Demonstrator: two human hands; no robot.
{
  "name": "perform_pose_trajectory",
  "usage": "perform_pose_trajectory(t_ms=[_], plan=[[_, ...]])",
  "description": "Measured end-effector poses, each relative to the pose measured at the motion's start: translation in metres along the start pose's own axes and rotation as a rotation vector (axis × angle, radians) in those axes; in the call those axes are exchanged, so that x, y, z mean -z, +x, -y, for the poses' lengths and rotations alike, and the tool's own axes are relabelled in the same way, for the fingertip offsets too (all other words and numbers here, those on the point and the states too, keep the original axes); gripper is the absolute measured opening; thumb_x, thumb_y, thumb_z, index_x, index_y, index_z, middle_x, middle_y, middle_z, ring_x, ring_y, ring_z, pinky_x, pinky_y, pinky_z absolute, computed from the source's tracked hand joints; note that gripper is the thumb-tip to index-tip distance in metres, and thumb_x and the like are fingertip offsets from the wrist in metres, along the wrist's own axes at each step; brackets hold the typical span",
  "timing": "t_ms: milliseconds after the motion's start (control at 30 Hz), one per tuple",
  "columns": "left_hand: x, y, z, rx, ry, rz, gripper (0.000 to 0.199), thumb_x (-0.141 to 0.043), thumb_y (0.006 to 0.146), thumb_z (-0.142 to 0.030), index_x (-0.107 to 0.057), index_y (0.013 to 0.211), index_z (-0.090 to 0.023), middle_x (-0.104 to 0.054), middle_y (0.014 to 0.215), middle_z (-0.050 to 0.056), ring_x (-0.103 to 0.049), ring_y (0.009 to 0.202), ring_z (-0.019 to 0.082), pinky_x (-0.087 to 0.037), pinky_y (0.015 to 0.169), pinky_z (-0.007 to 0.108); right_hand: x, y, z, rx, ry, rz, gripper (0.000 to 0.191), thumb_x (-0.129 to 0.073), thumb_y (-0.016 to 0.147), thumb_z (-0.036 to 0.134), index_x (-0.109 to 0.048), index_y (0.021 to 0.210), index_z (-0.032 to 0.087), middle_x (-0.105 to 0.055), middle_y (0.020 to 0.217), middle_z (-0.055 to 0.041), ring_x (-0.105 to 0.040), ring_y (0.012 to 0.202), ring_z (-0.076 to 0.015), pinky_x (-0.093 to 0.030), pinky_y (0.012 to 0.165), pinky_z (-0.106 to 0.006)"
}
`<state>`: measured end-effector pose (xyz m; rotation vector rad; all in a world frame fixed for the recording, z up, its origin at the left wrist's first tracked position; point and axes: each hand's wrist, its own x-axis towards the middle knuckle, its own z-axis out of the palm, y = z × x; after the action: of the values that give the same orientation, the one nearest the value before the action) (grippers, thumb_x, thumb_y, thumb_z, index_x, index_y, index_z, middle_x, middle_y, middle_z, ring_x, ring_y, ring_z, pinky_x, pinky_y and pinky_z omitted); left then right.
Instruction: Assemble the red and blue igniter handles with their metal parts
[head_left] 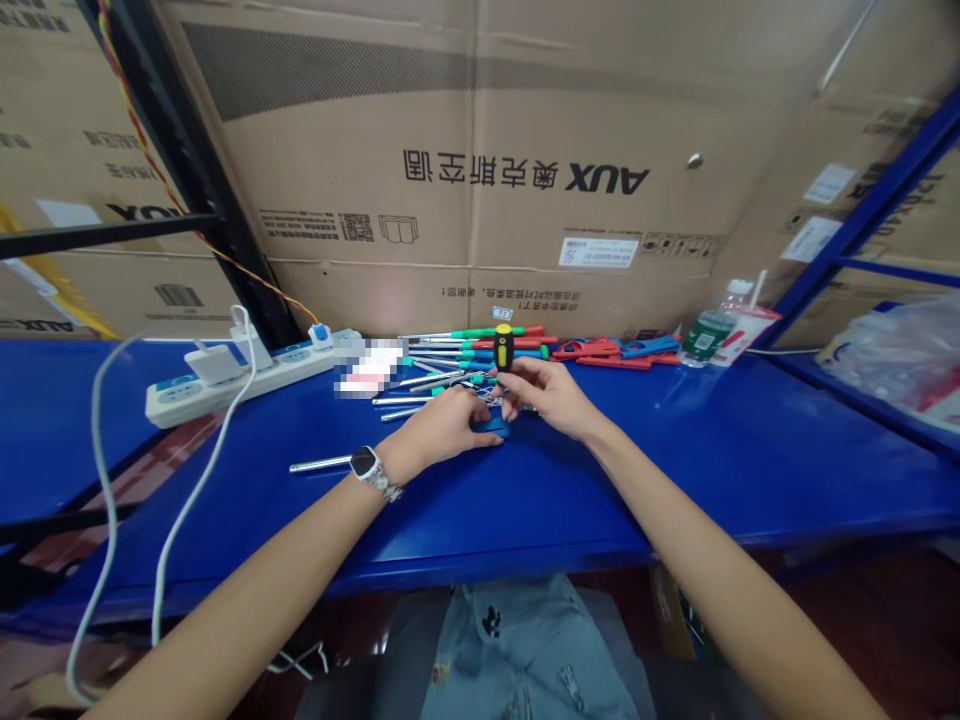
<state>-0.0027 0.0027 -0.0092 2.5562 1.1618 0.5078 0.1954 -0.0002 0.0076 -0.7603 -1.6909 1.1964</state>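
Note:
My left hand (450, 430) is closed over a tool with a blue handle (493, 427) lying on the blue tabletop. A metal rod (321, 464) sticks out to the left behind that wrist, apparently the same tool's shaft. Close by on the right, my right hand (551, 395) pinches a short black and yellow screwdriver (504, 348) just below its handle, which points up. Its tip is hidden among the fingers. Directly behind both hands lies a pile of metal rods (420, 402) with green, red and blue handles (491, 332).
A white power strip (292, 355) with plugged-in chargers and white cables (214, 460) is at the left. Red and blue plastic pieces (611, 350), a bottle (709, 330) and a cup (746, 335) stand to the right. A large cardboard box (480, 240) closes off the back.

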Motion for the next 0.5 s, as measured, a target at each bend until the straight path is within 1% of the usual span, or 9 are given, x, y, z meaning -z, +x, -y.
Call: perform_pose_trajectory(t_ms=[67, 167, 233, 300, 367, 433, 467, 500], plan=[[0.000, 0.000, 0.000, 0.010, -0.003, 0.004, 0.024, -0.079, 0.083, -0.041, -0.073, 0.087, -0.018, -0.073, 0.087, 0.006, -0.065, 0.080, 0.023, -0.045, 0.070, 0.034, -0.002, 0.002, -0.005, 0.014, -0.020, -0.101, 0.045, -0.083, 0.075, 0.055, -0.052, 0.082, 0.023, -0.068, 0.070, 0.0013, -0.064, 0.051, -0.0150, -0.054, 0.048, -0.030], [0.000, 0.000, 0.000, 0.026, 0.010, 0.008, 0.026, -0.080, 0.082, -0.042, -0.073, 0.085, -0.018, -0.072, 0.085, 0.006, -0.065, 0.080, 0.024, -0.045, 0.071, 0.035, -0.012, 0.004, -0.013, 0.033, -0.030, -0.269, 0.054, -0.088, 0.068, 0.052, -0.044, 0.083, 0.026, -0.056, 0.054, 0.0081, -0.058, 0.042, -0.0165, -0.044, 0.039, -0.028], [0.000, 0.001, -0.001, 0.031, 0.017, 0.007, 0.025, -0.080, 0.082, -0.042, -0.072, 0.082, -0.018, -0.071, 0.084, 0.006, -0.065, 0.080, 0.024, -0.045, 0.071, 0.035, -0.018, 0.002, -0.012, 0.025, -0.028, -0.299, 0.057, -0.090, 0.067, 0.051, -0.043, 0.089, 0.027, -0.054, 0.054, 0.0098, -0.057, 0.041, -0.0166, -0.043, 0.038, -0.028], [0.000, 0.001, -0.001, 0.031, 0.019, 0.009, 0.025, -0.079, 0.082, -0.042, -0.071, 0.080, -0.018, -0.071, 0.082, 0.006, -0.065, 0.078, 0.024, -0.045, 0.070, 0.034, -0.019, -0.001, -0.007, 0.020, -0.022, -0.255, 0.056, -0.088, 0.069, 0.052, -0.047, 0.097, 0.027, -0.057, 0.060, 0.0089, -0.058, 0.043, -0.0151, -0.045, 0.041, -0.028], [0.000, 0.001, 0.000, 0.025, 0.024, 0.010, 0.025, -0.079, 0.083, -0.042, -0.071, 0.081, -0.018, -0.071, 0.081, 0.006, -0.064, 0.077, 0.023, -0.045, 0.069, 0.034, -0.015, -0.003, -0.001, 0.018, -0.022, -0.146, 0.050, -0.082, 0.075, 0.057, -0.053, 0.102, 0.026, -0.062, 0.070, 0.0056, -0.060, 0.049, -0.0136, -0.050, 0.047, -0.029], [-0.001, 0.001, 0.001, 0.015, 0.034, 0.007, 0.025, -0.079, 0.083, -0.042, -0.072, 0.082, -0.018, -0.072, 0.082, 0.006, -0.064, 0.078, 0.023, -0.045, 0.070, 0.034, -0.010, -0.003, 0.003, 0.008, -0.024, -0.043, 0.045, -0.075, 0.079, 0.062, -0.058, 0.095, 0.024, -0.065, 0.076, 0.0022, -0.062, 0.055, -0.0133, -0.054, 0.053, -0.031], [-0.001, 0.000, 0.001, 0.009, 0.035, 0.005, 0.024, -0.079, 0.083, -0.042, -0.073, 0.083, -0.019, -0.073, 0.083, 0.006, -0.065, 0.078, 0.023, -0.045, 0.070, 0.034, -0.007, -0.002, 0.004, -0.001, -0.028, -0.016, 0.044, -0.075, 0.079, 0.062, -0.057, 0.089, 0.023, -0.065, 0.075, 0.0017, -0.063, 0.055, -0.0136, -0.055, 0.054, -0.031], [-0.001, 0.000, 0.001, 0.007, 0.032, 0.003, 0.023, -0.079, 0.083, -0.041, -0.073, 0.084, -0.019, -0.073, 0.084, 0.006, -0.065, 0.079, 0.023, -0.046, 0.070, 0.034, -0.006, -0.001, 0.003, -0.010, -0.032, -0.016, 0.045, -0.077, 0.077, 0.061, -0.055, 0.083, 0.023, -0.065, 0.070, 0.0022, -0.062, 0.054, -0.0141, -0.054, 0.054, -0.032]])
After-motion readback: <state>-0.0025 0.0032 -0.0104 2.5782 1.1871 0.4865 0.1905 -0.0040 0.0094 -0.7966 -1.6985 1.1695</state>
